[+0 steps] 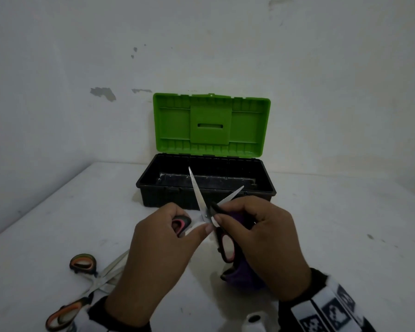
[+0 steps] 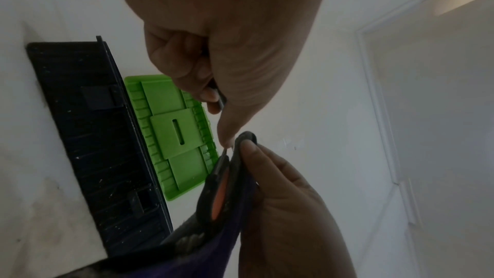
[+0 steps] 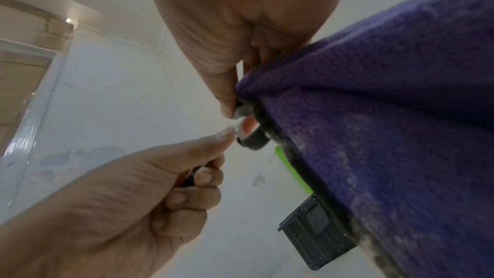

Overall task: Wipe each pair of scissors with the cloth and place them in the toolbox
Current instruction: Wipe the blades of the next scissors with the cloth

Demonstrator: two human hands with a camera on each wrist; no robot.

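Note:
A pair of scissors with black and pink handles [image 1: 225, 245] hangs over the table with its blades [image 1: 198, 192] spread wide toward the toolbox. My left hand [image 1: 163, 250] grips one handle loop [image 1: 181, 224], thumb near the pivot. My right hand [image 1: 261, 240] holds the other handle together with a purple cloth [image 3: 387, 134] bunched under its palm. The toolbox [image 1: 153, 188] stands behind, black tub open, green lid [image 1: 211, 123] upright against the wall. In the left wrist view the cloth [image 2: 235, 208] lies between the handle [image 2: 219, 193] and my right fingers.
Two more pairs of scissors with black and orange handles [image 1: 82, 264] lie crossed on the white table at the front left, partly under my left forearm. A white cylinder top [image 1: 254, 319] shows at the bottom edge. A wall stands close behind the toolbox.

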